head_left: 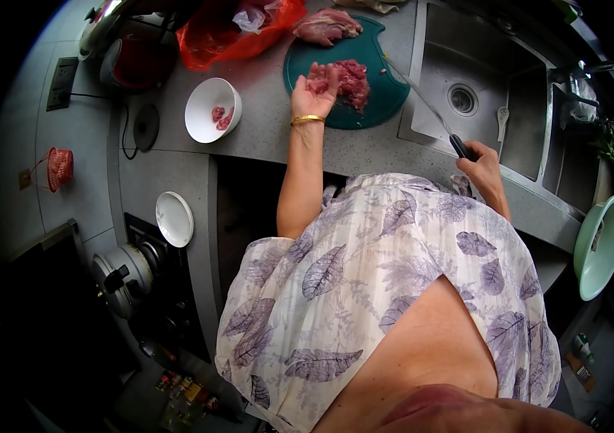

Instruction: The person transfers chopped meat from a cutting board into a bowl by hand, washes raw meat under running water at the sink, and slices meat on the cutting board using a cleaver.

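Observation:
My left hand (314,97), with a gold bracelet at the wrist, is turned palm up over the green cutting board (382,108). Its fingers are cupped around pieces of cut meat (317,86). Right beside it on the board lies a heap of chopped red meat (354,83). A larger piece of raw meat (327,27) rests at the board's far end. My right hand (485,173) is closed around the black handle of a knife (458,144). The blade points away from me, across the counter edge toward the board. A white bowl (196,121) with a few meat pieces stands left of the board.
To the right is a steel sink (440,68) with a white spoon (502,124) in it. A red plastic bag (209,43) lies behind the bowl. White plates (175,219) and a pot (123,281) stand at left. A pale green basin (608,249) is at far right.

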Demonstrator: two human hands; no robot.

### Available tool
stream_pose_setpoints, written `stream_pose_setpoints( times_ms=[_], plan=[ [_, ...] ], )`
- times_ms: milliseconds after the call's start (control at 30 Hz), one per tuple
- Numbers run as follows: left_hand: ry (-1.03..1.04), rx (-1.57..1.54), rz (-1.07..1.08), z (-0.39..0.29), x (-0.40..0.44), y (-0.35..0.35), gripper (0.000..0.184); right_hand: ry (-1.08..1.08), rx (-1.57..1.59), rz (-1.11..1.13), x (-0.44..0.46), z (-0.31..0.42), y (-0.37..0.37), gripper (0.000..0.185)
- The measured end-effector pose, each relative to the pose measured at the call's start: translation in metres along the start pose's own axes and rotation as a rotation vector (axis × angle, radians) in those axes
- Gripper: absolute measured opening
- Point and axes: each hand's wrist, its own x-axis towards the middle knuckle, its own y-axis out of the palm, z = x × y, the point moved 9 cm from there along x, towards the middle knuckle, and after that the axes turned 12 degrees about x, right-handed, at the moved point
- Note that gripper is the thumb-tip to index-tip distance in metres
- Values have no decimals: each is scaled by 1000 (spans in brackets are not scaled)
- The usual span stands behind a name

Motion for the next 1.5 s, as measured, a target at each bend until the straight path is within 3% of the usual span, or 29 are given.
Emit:
stream_pose_setpoints(
  times_ms=[133,233,333,433,533,567,667,767,867,1067,1233,1333,1367,1467,1500],
  plan=[
    [-150,-111,263,5,10,-2,47,7,-4,-1,-2,4,0,33],
    [-166,-43,332,4,16,-3,48,5,-4,0,-2,1,0,33],
    [-129,48,307,-1,21,-7,48,11,-11,-6,-2,1,-1,34],
    [124,216,194,-20,28,-11,41,17,-20,-12,-3,2,-1,34],
    [213,194,-67,-8,-38,35,34,-5,-15,-16,-2,-1,-2,34],
    [218,153,42,-14,-21,24,32,-4,-13,-14,-2,-2,-3,34],
    [-82,-69,377,-14,24,4,32,10,-6,-5,-2,-2,-1,33],
    [-96,-132,53,-1,16,2,28,45,26,6,-2,-1,1,32],
    [118,75,60,5,-25,28,25,78,78,39,-2,-2,6,31],
    [-217,61,616,16,-11,34,35,101,61,83,3,-2,14,31],
    [124,379,322,-12,-6,12,41,130,43,94,4,-7,17,31],
    [195,371,-156,-13,-63,31,45,126,32,105,4,-4,18,30],
    [187,366,-197,-17,-61,24,47,126,37,102,4,-2,19,29],
    [91,403,276,-34,-37,18,48,120,19,107,5,1,19,29],
    [104,415,260,-44,-34,12,47,129,7,106,5,2,19,29]
  ],
)
